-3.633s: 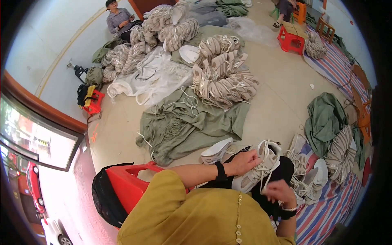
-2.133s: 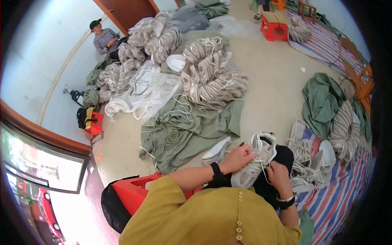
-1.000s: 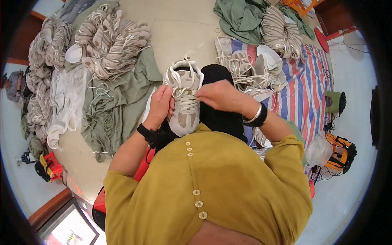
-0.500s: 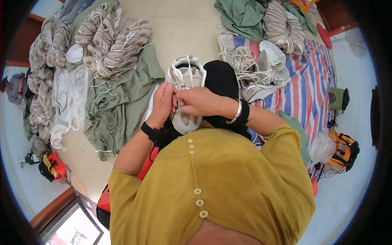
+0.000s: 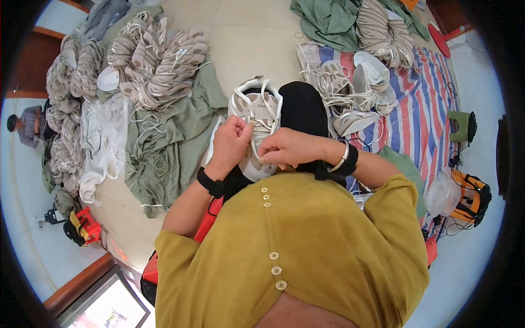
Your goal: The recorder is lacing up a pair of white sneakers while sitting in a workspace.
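Observation:
A beige and white lace-up sneaker [image 5: 264, 112] rests on my lap with its heel opening away from me. Its white shoelace [image 5: 253, 143] runs between my two hands over the lacing area. My left hand [image 5: 231, 142] is closed at the shoe's left side, pinching the lace between thumb and fingers. Lower down over the front, my right hand [image 5: 290, 147] is closed too, its fingertips pinched on the lace close to the toe. Part of the shoe's right side is hidden behind my right hand.
Bundled shoe uppers [image 5: 164, 68] lie on green cloth [image 5: 167, 158] at left. At right, loose shoe parts [image 5: 353, 121] lie on a striped sheet [image 5: 407, 126]. A green stool [image 5: 461, 127] stands far right. Another person [image 5: 28, 127] sits at far left.
My hands have moved apart from being close together over the shoe. The left one now sits higher along its side, the right one nearer the toe, with lace stretched between them.

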Demonstrator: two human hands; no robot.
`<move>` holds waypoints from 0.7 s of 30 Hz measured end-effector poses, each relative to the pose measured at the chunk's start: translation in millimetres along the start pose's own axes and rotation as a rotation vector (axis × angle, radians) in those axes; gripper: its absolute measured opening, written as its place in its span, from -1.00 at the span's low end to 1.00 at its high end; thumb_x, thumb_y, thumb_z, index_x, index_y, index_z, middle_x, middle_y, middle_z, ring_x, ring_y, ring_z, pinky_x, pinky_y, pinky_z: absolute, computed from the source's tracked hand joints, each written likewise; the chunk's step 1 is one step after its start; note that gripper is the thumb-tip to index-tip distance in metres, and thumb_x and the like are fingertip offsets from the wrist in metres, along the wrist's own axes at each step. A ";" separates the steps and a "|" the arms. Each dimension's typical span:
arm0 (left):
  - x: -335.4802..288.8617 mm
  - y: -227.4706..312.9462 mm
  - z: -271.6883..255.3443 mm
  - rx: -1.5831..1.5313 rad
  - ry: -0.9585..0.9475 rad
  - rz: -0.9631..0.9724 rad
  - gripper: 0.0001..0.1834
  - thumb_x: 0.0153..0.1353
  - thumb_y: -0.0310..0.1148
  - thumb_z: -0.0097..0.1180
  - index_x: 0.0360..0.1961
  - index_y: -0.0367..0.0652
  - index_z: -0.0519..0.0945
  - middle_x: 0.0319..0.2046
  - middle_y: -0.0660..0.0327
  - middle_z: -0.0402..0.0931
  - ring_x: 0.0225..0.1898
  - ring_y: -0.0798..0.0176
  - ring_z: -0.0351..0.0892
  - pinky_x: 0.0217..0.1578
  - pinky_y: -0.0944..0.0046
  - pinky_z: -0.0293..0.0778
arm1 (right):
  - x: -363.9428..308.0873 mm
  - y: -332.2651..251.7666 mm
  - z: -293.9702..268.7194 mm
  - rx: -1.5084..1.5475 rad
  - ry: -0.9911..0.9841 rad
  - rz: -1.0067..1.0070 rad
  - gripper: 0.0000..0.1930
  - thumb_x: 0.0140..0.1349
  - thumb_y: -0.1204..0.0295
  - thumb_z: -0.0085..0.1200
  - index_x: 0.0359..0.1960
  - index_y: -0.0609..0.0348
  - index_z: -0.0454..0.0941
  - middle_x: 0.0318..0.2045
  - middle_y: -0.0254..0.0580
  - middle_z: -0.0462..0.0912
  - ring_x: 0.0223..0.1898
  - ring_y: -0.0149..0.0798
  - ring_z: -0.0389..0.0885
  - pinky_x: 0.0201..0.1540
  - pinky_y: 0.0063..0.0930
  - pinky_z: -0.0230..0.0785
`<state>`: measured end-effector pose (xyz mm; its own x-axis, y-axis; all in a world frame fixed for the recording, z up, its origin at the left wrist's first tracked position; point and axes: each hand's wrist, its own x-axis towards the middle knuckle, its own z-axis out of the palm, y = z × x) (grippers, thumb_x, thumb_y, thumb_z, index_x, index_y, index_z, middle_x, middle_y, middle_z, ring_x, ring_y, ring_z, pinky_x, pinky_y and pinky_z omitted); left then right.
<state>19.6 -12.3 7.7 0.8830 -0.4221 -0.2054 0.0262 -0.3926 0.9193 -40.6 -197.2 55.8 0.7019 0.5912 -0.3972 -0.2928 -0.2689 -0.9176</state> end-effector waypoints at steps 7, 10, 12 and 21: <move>-49.1 42.0 -28.4 -0.234 -0.673 -0.192 -0.79 0.22 -0.34 0.05 -0.53 -0.14 0.40 -0.72 0.41 0.35 -0.73 0.57 0.29 -0.72 0.51 0.17 | 17.3 16.6 -12.7 0.490 0.056 0.103 -0.70 0.32 0.23 -0.08 -0.32 0.25 0.52 -0.68 -0.31 0.50 -0.81 -0.59 0.24 -0.77 -0.71 0.04; -57.2 36.3 -28.1 -0.108 -0.753 -0.194 -0.83 0.22 -0.35 0.05 -0.50 -0.14 0.43 -0.68 0.40 0.39 -0.71 0.57 0.29 -0.70 0.53 0.19 | 35.8 18.1 -9.8 1.073 -0.122 0.077 -0.72 0.32 0.23 -0.07 -0.36 0.18 0.55 -0.64 -0.36 0.46 -0.73 -0.60 0.33 -0.73 -0.66 0.08; -47.2 32.8 -36.2 0.003 -0.787 -0.269 -0.82 0.26 -0.31 0.00 -0.41 -0.16 0.50 -0.67 0.38 0.42 -0.71 0.57 0.30 -0.68 0.54 0.22 | 32.2 12.0 5.8 0.585 -0.052 -0.104 -0.72 0.30 0.23 -0.05 -0.41 0.17 0.55 -0.66 -0.31 0.46 -0.70 -0.48 0.39 -0.69 -0.55 0.15; 0.1 33.9 -27.7 -0.218 -0.387 -0.329 -0.61 0.33 -0.15 -0.17 -0.42 -0.21 0.56 -0.69 0.35 0.42 -0.74 0.53 0.28 -0.72 0.50 0.19 | 8.4 -42.1 32.0 -0.739 -0.233 -0.603 -0.76 0.15 0.28 0.00 -0.54 0.19 0.48 -0.62 0.00 0.52 -0.52 0.08 0.53 -0.45 -0.12 0.36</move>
<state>33.6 -3.0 48.1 0.5765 -0.5914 -0.5638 0.4045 -0.3930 0.8258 -43.1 -156.6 90.6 0.4317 0.8994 0.0688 0.6084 -0.2340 -0.7583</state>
